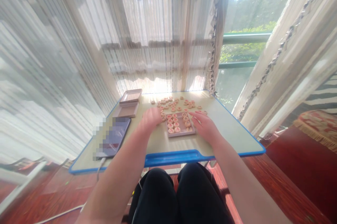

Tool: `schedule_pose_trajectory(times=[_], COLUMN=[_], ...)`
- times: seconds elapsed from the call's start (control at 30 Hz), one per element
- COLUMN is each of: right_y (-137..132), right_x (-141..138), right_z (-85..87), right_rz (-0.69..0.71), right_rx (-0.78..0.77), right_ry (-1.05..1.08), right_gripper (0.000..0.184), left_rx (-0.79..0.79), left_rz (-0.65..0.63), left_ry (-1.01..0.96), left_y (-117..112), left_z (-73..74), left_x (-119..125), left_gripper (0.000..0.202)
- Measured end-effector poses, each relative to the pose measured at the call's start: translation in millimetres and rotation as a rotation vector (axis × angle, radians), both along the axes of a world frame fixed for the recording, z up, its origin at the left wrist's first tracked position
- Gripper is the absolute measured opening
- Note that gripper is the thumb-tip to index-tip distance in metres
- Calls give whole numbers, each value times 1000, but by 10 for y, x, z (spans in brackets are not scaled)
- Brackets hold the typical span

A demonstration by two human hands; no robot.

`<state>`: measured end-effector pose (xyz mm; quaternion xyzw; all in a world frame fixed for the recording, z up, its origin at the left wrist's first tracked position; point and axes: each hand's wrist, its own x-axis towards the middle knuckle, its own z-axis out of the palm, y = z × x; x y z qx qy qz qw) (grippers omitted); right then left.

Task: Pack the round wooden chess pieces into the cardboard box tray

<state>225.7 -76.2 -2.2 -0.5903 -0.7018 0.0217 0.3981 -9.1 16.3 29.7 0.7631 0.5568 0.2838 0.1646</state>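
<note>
A shallow pinkish box (181, 134) lies on the table, with round Chinese chess pieces in it. Two columns of red-marked pieces (176, 124) fill its left side, and dark-marked pieces (187, 124) stand along its right side. My left hand (152, 116) is just left of the box, beside a few loose pieces (163, 116). Its fingers are blurred and partly hidden, so a held piece cannot be made out. At the box's right wall is my right hand (204, 124), fingers stretched toward the far right corner, with no piece visibly gripped.
Many loose pieces (172, 104) are scattered behind the box. Two box parts (127, 110) lie at the back left. A tablet (118, 136) with a white cable (102, 162) rests on the left. The table (229, 131) has a blue edge; curtains (158, 59) hang behind it.
</note>
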Motion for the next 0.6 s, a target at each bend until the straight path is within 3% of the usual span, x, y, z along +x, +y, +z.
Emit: schedule_pose_trajectory(times=[0.1, 0.2, 0.33, 0.43, 0.5, 0.6], right_y=[3, -31, -103, -130, -136, -144], right_x=[1, -69, -202, -245, -249, -251], right_z=[15, 63, 111, 117, 118, 128], right_rz=[23, 53, 154, 173, 159, 129], right_rx=[69, 173, 212, 222, 226, 235], right_ry=[28, 51, 46, 69, 74, 86], right_gripper=[31, 28, 23, 21, 20, 19], left_rx=[-47, -26, -71, -190, -232, -224], left_rz=[7, -45, -327, -585, -653, -632], left_ry=[183, 144, -30, 19, 40, -2], left_y=[-34, -91, -205, -301, -342, -358], left_z=[96, 188, 241, 237, 226, 217], left_x=[35, 110, 234, 304, 332, 360], left_gripper=[17, 11, 23, 26, 25, 25])
